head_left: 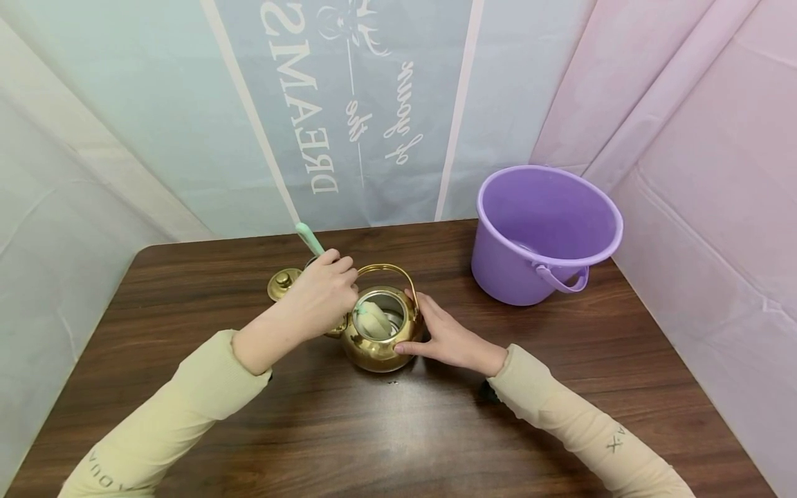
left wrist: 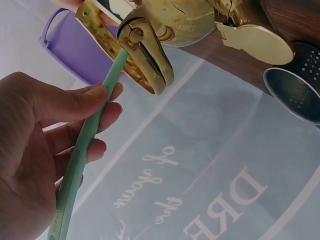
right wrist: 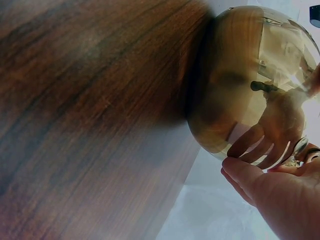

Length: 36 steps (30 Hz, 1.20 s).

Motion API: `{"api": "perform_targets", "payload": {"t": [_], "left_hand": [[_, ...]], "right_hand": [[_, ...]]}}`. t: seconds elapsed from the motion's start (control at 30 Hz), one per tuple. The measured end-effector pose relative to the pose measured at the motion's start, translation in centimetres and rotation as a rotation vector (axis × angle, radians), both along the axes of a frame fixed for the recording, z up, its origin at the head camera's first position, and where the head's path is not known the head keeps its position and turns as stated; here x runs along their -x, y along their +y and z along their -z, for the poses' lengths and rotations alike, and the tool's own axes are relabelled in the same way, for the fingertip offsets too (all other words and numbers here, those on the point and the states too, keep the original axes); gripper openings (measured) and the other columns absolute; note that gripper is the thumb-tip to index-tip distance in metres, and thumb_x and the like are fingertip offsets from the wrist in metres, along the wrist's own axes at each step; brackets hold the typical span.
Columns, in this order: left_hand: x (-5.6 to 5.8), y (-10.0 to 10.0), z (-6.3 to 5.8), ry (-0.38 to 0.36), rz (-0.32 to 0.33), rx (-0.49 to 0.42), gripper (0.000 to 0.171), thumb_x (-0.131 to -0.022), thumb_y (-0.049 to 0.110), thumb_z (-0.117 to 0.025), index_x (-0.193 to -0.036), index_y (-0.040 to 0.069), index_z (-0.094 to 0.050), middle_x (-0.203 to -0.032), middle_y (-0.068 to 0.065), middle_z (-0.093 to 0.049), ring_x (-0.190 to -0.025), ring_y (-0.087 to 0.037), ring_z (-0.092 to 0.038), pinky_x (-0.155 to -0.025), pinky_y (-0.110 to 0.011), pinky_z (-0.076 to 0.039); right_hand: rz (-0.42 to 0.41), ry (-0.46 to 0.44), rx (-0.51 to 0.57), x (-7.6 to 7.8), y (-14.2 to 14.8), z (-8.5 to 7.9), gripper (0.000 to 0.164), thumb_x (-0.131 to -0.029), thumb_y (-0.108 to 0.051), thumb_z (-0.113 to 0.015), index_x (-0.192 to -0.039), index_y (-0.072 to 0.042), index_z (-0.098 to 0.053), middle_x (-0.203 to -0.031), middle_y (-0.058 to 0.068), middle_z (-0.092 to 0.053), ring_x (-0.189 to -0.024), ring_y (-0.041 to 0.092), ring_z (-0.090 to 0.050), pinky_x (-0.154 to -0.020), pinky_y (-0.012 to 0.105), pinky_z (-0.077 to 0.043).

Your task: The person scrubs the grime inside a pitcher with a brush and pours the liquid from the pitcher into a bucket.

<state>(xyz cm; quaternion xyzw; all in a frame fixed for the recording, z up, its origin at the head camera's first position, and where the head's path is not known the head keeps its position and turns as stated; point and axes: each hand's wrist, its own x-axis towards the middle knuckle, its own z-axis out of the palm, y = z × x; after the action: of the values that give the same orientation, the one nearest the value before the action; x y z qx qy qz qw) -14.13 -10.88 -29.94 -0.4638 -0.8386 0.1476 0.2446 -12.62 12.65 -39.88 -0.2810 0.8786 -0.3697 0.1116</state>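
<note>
A gold kettle [head_left: 376, 356] with its top uncovered stands on the table, its bail handle [head_left: 394, 267] upright. My left hand [head_left: 324, 294] pinches the pale green handle [left wrist: 90, 127] of a sponge brush between thumb and fingers. The brush leans to the left, and its pale sponge head [head_left: 373, 321] sits inside the kettle's mouth. On the kettle's right side, my right hand [head_left: 450, 337] holds the body, thumb at the front and fingers toward the back. The wrist view shows the right fingertips [right wrist: 240, 172] against the shiny wall. Part of the brush is hidden behind the left hand.
A gold lid [head_left: 283, 282] lies left of the kettle, partly behind the left hand. Near it is a dark perforated strainer [left wrist: 295, 90]. A purple bucket [head_left: 513, 277] stands at the back right. Printed fabric [head_left: 398, 180] hangs behind the wooden table [head_left: 398, 443].
</note>
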Motion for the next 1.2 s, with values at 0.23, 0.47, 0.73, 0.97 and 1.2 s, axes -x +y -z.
{"api": "perform_targets", "payload": {"t": [0.23,0.47,0.73,0.97,1.2], "left_hand": [[-0.10,0.01,-0.17,-0.042,-0.001,0.004,0.018,-0.060,0.003,-0.058,-0.048,0.014,-0.049,-0.058,-0.001,-0.050,-0.062,-0.021,-0.039,-0.067,-0.032,-0.030],[-0.22,0.04,-0.20,-0.066,0.007,0.006,0.016,-0.057,0.007,-0.061,-0.048,0.016,-0.050,-0.059,0.000,-0.051,-0.062,-0.020,-0.039,-0.068,-0.032,-0.031],[-0.30,0.22,0.01,-0.091,0.020,0.002,0.020,-0.057,0.011,-0.066,-0.047,0.017,-0.049,-0.059,0.001,-0.050,-0.064,-0.021,-0.042,-0.069,-0.033,-0.031],[-0.32,0.52,0.27,-0.097,0.044,-0.016,0.022,-0.055,0.010,-0.064,-0.046,0.018,-0.046,-0.058,0.001,-0.048,-0.063,-0.021,-0.041,-0.067,-0.033,-0.030],[-0.33,0.75,0.39,-0.109,0.058,-0.031,0.014,-0.052,0.012,-0.067,-0.052,0.016,-0.054,-0.060,0.002,-0.050,-0.063,-0.020,-0.041,-0.067,-0.032,-0.030]], "right_hand": [[-0.010,0.014,0.013,0.08,-0.03,-0.07,0.094,-0.076,-0.052,-0.065,-0.145,-0.011,-0.015,-0.144,0.011,-0.027,-0.131,0.020,-0.027,-0.105,0.040,-0.026],[-0.010,0.007,0.011,0.04,0.00,-0.11,0.094,-0.076,-0.053,-0.064,-0.145,-0.011,-0.014,-0.144,0.012,-0.027,-0.132,0.020,-0.027,-0.105,0.041,-0.026],[-0.013,0.012,0.016,0.03,0.00,-0.03,0.094,-0.076,-0.052,-0.064,-0.145,-0.011,-0.015,-0.145,0.013,-0.026,-0.132,0.020,-0.026,-0.105,0.041,-0.026],[-0.010,0.010,0.012,0.00,0.02,0.00,0.096,-0.076,-0.053,-0.064,-0.145,-0.010,-0.013,-0.145,0.015,-0.026,-0.132,0.021,-0.027,-0.105,0.041,-0.026],[-0.012,0.005,0.015,-0.01,0.03,-0.06,0.096,-0.076,-0.052,-0.064,-0.145,-0.009,-0.013,-0.145,0.015,-0.026,-0.132,0.021,-0.027,-0.105,0.041,-0.026]]}}
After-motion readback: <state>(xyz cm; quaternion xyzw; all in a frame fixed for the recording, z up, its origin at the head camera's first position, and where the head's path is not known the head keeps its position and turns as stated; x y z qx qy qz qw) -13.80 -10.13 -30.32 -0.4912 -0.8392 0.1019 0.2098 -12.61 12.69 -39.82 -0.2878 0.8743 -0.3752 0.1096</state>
